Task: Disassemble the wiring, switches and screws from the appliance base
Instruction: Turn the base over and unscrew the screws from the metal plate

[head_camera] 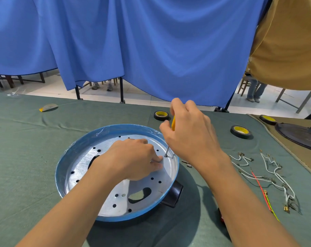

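round appliance base, blue rim, perforated silver metal plate [115,219]: centre of the green cloth-covered counter [26,166], with a black plastic stub [174,196] at its right edge. no wiring or switch shows on the plate and most holes stand empty.
left hand [137,157]: rests on the plate, fingertips just beside the screw. grip bent; cannot tell whether it pinches anything.
right hand [190,132]: grip clamped round a yellow-handled screwdriver [173,123], tip seated on a small silver screw [166,155] near the right rim.
white wires with brass terminals [276,173], red wire [260,190], yellow-green wire [273,209]: loose on the counter, right of the base and apart from it.
progress, judged: wiring out; this screw probably among the last.
black tape rolls with yellow cores [241,130]: three, at the far side of the counter. the print on the cores is too small to read.
blue cloth curtain [151,50]: behind the counter, unmarked. no brand legible anywhere.
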